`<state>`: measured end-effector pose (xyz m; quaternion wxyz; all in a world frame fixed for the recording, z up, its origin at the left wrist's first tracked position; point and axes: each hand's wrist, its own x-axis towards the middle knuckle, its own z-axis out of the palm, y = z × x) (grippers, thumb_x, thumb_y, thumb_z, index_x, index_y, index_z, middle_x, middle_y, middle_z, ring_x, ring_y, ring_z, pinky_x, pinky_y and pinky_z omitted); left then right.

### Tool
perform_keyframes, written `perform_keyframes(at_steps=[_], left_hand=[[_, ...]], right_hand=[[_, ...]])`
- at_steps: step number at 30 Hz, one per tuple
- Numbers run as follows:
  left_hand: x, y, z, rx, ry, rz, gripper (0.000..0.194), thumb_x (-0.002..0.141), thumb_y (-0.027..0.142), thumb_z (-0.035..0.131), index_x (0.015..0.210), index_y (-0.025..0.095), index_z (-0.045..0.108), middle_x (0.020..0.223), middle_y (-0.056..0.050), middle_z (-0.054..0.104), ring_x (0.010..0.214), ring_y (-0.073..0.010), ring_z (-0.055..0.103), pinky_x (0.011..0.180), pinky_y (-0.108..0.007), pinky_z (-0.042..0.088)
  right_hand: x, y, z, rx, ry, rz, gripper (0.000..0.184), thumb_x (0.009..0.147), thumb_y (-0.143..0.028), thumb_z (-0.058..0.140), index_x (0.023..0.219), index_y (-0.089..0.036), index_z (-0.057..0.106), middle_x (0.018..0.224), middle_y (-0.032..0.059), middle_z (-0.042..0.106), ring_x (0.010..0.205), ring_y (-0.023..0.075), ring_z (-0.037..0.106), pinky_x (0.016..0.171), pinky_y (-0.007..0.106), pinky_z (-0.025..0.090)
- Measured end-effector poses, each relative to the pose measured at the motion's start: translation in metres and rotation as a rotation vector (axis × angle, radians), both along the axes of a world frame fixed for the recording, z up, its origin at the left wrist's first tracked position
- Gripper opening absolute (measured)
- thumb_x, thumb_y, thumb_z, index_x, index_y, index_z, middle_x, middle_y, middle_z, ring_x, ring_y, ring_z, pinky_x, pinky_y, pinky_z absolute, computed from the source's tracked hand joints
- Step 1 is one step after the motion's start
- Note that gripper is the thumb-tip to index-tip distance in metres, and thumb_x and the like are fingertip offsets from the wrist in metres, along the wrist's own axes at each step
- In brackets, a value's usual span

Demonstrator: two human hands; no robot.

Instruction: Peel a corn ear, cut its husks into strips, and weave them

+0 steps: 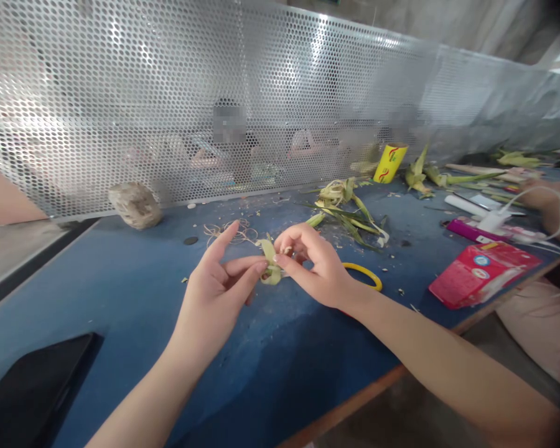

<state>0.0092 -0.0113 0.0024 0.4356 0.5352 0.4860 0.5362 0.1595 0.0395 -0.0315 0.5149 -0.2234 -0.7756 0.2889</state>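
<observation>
Over the blue table (pixel 140 298), both hands meet at a small folded strip of pale green leaf (pixel 271 274), which looks like corn husk. My left hand (pixel 219 280) pinches its left side between thumb and fingers, with one finger raised. From the other side, my right hand (pixel 320 267) is closed on the strip, thumb against curled fingers. Thin tangled string (pixel 231 231) lies just beyond my left hand. A yellow loop (pixel 376 279), like a scissors handle, shows partly under my right forearm. Behind my right hand sits a heap of leaves and stalks (pixel 345 202).
A perforated metal screen (pixel 168 81) runs along the back. A stone (pixel 135 204) stands at its foot. Dark phone-like slab (pixel 37 386) at lower left. Yellow tube (pixel 391 163), red packet (pixel 480 274), purple case (pixel 471 230) and another person's arm (pixel 553 205) are to the right.
</observation>
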Motion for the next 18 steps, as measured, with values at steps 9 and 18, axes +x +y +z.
perform_keyframes(at_steps=[9, 18], left_hand=[[0.0, 0.0, -0.001, 0.012, 0.07, 0.05, 0.078, 0.069, 0.024, 0.067, 0.138, 0.019, 0.029, 0.066, 0.002, 0.067, 0.046, -0.0074, 0.046, 0.047, -0.02, 0.04], [0.001, 0.006, -0.009, -0.029, 0.032, -0.037, 0.084, 0.069, 0.024, 0.065, 0.139, 0.012, 0.02, 0.062, 0.002, 0.066, 0.045, -0.007, 0.047, 0.046, -0.019, 0.041]], right_hand=[[-0.001, -0.001, 0.006, -0.125, 0.045, 0.029, 0.02, 0.08, -0.017, 0.052, 0.095, -0.021, 0.04, 0.091, 0.0019, 0.058, 0.075, 0.0101, 0.058, 0.057, 0.022, 0.046], [0.002, -0.004, 0.012, -0.087, 0.075, 0.115, 0.031, 0.081, -0.021, 0.057, 0.11, -0.025, 0.048, 0.089, -0.0004, 0.063, 0.086, 0.0137, 0.059, 0.075, 0.03, 0.046]])
